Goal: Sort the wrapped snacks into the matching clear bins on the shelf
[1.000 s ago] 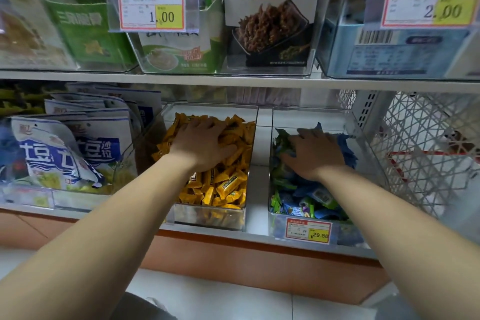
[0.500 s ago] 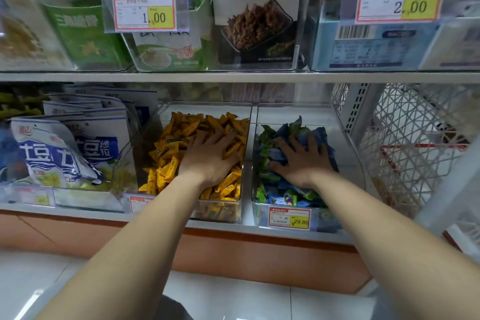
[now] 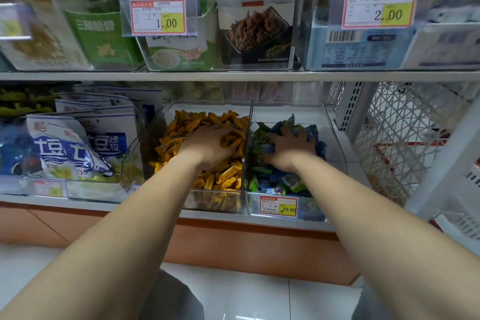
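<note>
Lower shelf, head view. Two clear bins stand side by side and touch along one shared wall.

Left bin (image 3: 152,138): a heap of yellow wrapped snacks (image 3: 181,132), too many to count singly. The left hand (image 3: 207,145) lies palm down on the middle of the heap with its fingers spread and fairly straight. It presses on the wrappers and clasps none that shows.

Right bin (image 3: 335,135): blue and green wrapped snacks (image 3: 275,182), mixed in one heap. The right hand (image 3: 288,150) rests on top with its fingers bent down among the wrappers. A blue wrapper sits between thumb and forefinger, but whether it is pinched or only pushed cannot be told.

Both forearms are bare and reach in from below — one hand per bin, hands apart, the shared wall between them.

Price tags readable: three. The 29.80 tag (image 3: 278,206) is on the front of the right bin. The 1.00 tag (image 3: 157,17) and the 2.00 tag (image 3: 379,8) hang on bins of the upper shelf (image 3: 233,76). (Two more tags at the far left are blurred and unread.)

Left of the yellow heap there is a row of white-and-blue pouches (image 3: 78,145), leaning forward — at least four, the rest hidden. Right of the bins is one white mesh basket (image 3: 402,138).
</note>
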{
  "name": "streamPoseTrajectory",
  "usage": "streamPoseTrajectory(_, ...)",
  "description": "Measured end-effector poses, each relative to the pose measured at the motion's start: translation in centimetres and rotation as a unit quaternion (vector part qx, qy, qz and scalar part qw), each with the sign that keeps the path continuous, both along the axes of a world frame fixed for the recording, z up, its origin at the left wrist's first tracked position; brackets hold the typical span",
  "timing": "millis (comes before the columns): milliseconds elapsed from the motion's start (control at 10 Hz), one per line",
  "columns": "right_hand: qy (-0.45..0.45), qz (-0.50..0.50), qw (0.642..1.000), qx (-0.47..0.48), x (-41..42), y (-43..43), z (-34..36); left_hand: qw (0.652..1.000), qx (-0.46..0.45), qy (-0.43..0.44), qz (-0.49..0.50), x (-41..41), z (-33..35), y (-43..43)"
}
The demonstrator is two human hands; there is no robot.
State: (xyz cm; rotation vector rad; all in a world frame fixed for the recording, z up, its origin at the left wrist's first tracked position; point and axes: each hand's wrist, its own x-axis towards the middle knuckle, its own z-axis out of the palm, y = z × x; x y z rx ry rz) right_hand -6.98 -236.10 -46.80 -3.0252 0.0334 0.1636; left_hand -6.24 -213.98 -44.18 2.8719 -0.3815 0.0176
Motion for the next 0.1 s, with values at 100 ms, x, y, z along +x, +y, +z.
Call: streamPoseTrajectory(100, -0.040, 0.033, 0.999, -0.002, -1.49, 0.30, 2.75, 0.999, -0.045, -0.024, -0.014, -1.86, 2.08, 0.21)
